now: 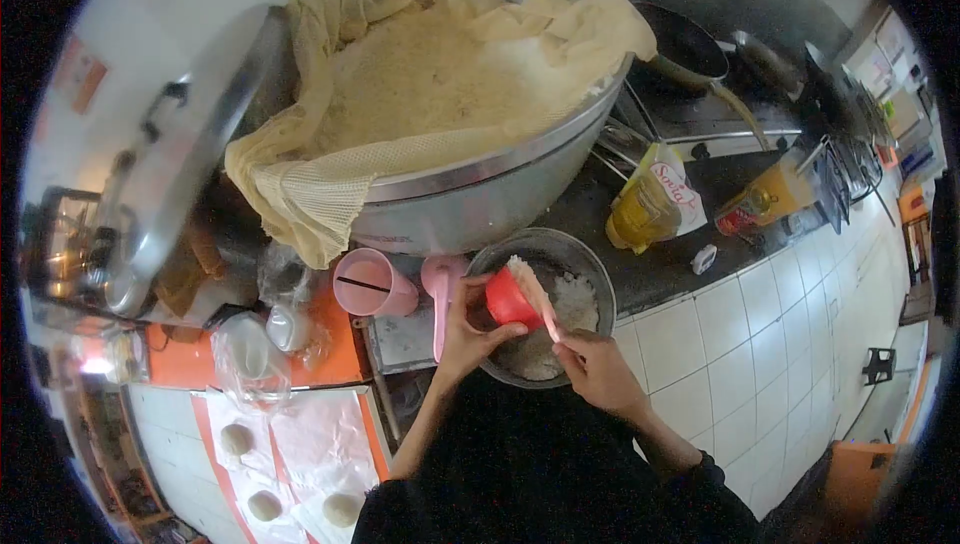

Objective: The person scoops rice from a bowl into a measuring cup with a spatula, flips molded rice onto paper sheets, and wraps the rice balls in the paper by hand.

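My left hand (472, 332) grips a small red bowl (508, 300), tilted on its side above a grey metal pot (595, 259). White rice (575, 309) lies in the pot. In my right hand (602, 376) is the handle of a pink rice paddle (551, 324), its blade against the bowl's mouth. Rice shows along the bowl's rim and the blade; how full the bowl is stays hidden. Just left of the pot lies a pink long-handled scoop (441, 289). Beside it stands a pink cup (375, 282) with a thin black stick in it.
A large steel pot (460, 206) lined with pale cloth (310, 184) holds much rice. Behind are a big lid (200, 164) and a frying pan (683, 44). An oil pouch (650, 204) stands right. Round rice mounds (342, 510) sit on white paper lower left.
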A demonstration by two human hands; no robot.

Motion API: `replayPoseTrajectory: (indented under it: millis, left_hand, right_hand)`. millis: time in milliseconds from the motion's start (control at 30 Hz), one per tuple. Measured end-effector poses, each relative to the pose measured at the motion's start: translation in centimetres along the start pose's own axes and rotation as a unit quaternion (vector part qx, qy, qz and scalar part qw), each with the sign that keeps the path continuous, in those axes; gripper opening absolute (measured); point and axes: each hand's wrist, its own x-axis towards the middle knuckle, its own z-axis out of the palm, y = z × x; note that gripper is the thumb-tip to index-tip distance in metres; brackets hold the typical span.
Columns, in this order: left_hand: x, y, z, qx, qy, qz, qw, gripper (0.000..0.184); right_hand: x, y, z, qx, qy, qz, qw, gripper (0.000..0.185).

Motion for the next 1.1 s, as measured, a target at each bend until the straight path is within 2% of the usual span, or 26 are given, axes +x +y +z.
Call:
replayPoseTrajectory:
  millis: [100, 167, 300, 367, 467, 500, 600, 700, 800, 967, 1067, 1100]
  left_hand:
    - [0.3, 0.7, -0.3, -0.031, -0.037, -0.018, 0.999, 0.073]
    - [0.5, 0.5, -0.5, -0.044, -0.051, 0.012, 0.998, 0.074]
    - [0.2, 1.3, -1.1, -0.113, -0.081, 0.047, 0.989, 0.078]
    - [0.1, 1.8, -1.2, -0.123, -0.080, 0.002, 0.989, 0.078]
    - [-0.4, 1.8, -0.6, -0.159, -0.047, -0.048, 0.985, 0.076]
    - [-0.3, 1.8, -0.6, -0.173, -0.034, -0.061, 0.983, 0.075]
    - [-0.1, 1.6, -1.3, -0.110, -0.068, -0.029, 0.991, 0.076]
    - [-0.5, 1.1, -1.9, -0.081, -0.112, 0.011, 0.990, 0.081]
    - [-0.2, 2.5, -1.6, -0.068, -0.156, 0.019, 0.985, 0.085]
    - [0.4, 2.2, -1.7, -0.098, -0.110, -0.002, 0.989, 0.084]
    - [-0.1, 2.2, -2.1, -0.082, -0.097, -0.020, 0.992, 0.084]
    - [-0.5, 2.2, -2.1, -0.069, -0.099, -0.031, 0.992, 0.084]
  right_hand:
    - [-0.6, 0.1, 0.0, 0.015, -0.017, -0.037, 0.999, 0.018]
    - [-1.0, 1.4, -0.8, 0.024, -0.026, -0.073, 0.997, 0.019]
    - [-1.6, 1.4, -5.9, 0.055, -0.038, -0.020, 0.998, 0.024]
    - [-2.2, -0.1, -7.6, 0.048, -0.015, 0.016, 0.999, 0.028]
    - [-2.3, -2.0, -4.5, -0.091, 0.067, -0.058, 0.992, 0.026]
    - [-2.7, -1.3, -2.8, -0.137, 0.057, -0.075, 0.986, 0.026]
    - [-3.4, -0.4, -0.8, -0.097, 0.064, -0.059, 0.992, 0.022]
    - [-3.3, 0.6, -5.1, -0.022, 0.027, -0.049, 0.998, 0.020]
    - [-1.9, 0.7, -4.7, 0.046, 0.082, 0.060, 0.994, 0.023]
    - [-1.7, 0.3, -2.1, -0.025, 0.008, -0.072, 0.997, 0.027]
    - [-2.3, -0.1, -2.3, -0.052, -0.064, -0.012, 0.997, 0.027]
    - [-2.3, 0.4, -2.7, -0.041, -0.051, -0.048, 0.997, 0.026]
